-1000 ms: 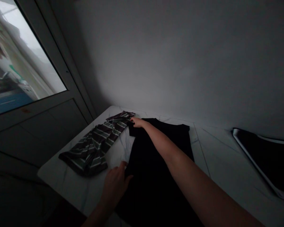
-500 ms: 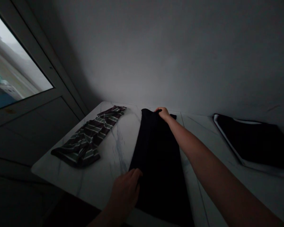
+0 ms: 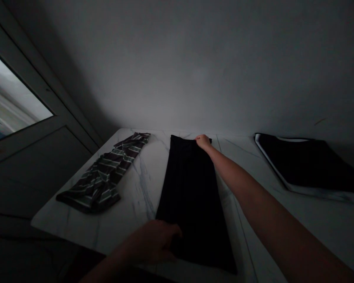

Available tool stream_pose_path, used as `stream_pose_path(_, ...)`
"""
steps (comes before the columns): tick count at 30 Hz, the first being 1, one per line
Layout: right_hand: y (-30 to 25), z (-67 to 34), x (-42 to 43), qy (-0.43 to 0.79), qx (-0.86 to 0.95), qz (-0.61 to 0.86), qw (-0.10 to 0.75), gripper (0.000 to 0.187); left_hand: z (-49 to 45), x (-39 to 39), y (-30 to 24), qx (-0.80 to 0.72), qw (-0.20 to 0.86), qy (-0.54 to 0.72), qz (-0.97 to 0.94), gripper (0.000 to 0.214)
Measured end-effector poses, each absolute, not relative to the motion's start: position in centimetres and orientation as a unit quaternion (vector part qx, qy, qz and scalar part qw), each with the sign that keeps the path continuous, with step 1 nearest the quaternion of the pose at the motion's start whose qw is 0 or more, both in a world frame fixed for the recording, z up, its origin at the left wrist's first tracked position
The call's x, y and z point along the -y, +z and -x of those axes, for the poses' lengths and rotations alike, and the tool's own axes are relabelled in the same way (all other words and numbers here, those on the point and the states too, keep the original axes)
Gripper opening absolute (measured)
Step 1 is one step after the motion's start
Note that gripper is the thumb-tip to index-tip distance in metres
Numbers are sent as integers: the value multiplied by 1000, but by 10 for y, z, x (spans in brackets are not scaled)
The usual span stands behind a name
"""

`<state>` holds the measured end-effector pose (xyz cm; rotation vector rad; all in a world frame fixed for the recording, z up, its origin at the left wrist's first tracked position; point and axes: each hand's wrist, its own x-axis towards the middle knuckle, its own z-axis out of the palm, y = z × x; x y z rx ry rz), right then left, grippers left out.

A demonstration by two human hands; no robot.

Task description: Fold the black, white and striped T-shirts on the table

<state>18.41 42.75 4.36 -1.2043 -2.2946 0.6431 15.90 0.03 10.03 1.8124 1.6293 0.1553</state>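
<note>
The black garment (image 3: pixel 193 188) lies lengthwise on the marble-patterned table (image 3: pixel 141 184), its narrower end toward the wall (image 3: pixel 194 86). The right hand (image 3: pixel 203 142) appears to pinch its far edge; the left hand (image 3: pixel 159 237) bends over the near left side, too dim to tell whether it grips. Laying it neatly likely calls for light, even tension between both ends, side edges aligned, clear of the striped garment (image 3: pixel 106 177) at left.
</note>
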Motion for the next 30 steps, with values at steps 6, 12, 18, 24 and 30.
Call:
stream_pose_path(6, 49, -193, -410, 205, 850, 445, 192, 29, -94, -78, 149, -491, 484, 40, -724, 34)
stream_pose_path(12, 53, -202, -368, 93, 960, 206, 167, 37, -58, -239, 108, -738, 55, 55, -671, 41)
stream_pose_path(18, 29, -251, -343, 160, 979, 87, 91, 44, -56, -269, 37, -711, 1, 70, -700, 54)
stream_pose_path(24, 20, -288, -329, 158, 970, 134, 128, 50, -62, -244, 33, -704, -37, 74, -705, 60)
stream_pose_path(30, 18, -324, -279, 154, 976, 112, 109, 66, -95, -156, 30, -664, 29, 53, -745, 61)
